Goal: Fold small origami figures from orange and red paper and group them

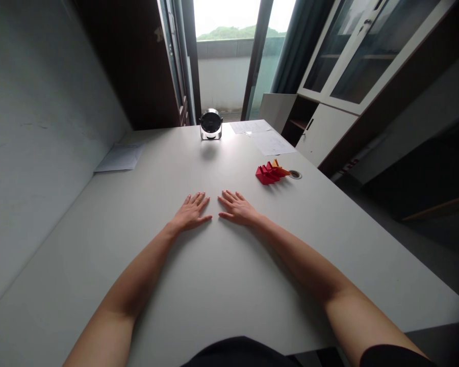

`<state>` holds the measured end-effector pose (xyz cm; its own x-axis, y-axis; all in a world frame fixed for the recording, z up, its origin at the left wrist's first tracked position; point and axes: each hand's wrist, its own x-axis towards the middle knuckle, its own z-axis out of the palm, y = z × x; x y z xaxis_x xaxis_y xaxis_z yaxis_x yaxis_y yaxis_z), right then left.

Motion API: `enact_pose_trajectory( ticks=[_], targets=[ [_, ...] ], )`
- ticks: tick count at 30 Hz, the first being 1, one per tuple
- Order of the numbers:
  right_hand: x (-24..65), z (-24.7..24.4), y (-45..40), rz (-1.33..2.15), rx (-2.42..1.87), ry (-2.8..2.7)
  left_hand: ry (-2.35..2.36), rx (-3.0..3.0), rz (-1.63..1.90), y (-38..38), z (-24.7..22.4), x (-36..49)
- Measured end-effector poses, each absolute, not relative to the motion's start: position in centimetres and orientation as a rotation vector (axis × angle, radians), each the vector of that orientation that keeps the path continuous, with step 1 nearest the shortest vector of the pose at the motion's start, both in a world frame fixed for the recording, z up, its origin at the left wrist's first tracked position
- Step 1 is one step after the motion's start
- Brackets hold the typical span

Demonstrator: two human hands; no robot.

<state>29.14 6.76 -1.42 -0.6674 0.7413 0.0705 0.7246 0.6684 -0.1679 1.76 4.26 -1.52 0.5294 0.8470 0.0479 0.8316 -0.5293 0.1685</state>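
My left hand (193, 211) lies palm down on the white table (214, 285), its fingers spread. Beside it, a small gap away, my right hand (237, 208) rests flat in the same way with its fingers apart. Neither hand holds anything. Beyond my right hand, farther to the right, stands a row of folded red and orange paper pieces (270, 173), lined up close together. It is the thing nearest to my right hand, and they do not touch.
A small round black fan or lamp on a metal stand (211, 124) is at the table's far edge. Printed sheets (271, 142) lie at the back right, near a round cable hole (295, 174). A stack of paper (119, 157) is by the left wall. Cabinets (325, 132) stand right.
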Motion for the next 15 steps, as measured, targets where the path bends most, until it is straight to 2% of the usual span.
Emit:
enact_pose_trajectory(
  ticks=[5,9,11,15],
  targets=[
    [28.9,-1.4,6.6,0.193,-1.211,-2.742,1.460,2.613,0.206,4.3,-1.2,1.9],
    [29.2,-1.3,7.1,0.191,-1.184,-2.653,1.418,2.532,0.417,4.0,-0.3,1.6],
    [30.4,-0.8,8.0,0.154,-1.251,-2.491,1.414,2.423,0.593,3.8,0.1,1.1],
    [35.1,0.1,10.5,-0.070,-1.644,-1.911,1.560,2.213,0.800,3.6,0.3,0.4]
  ],
)
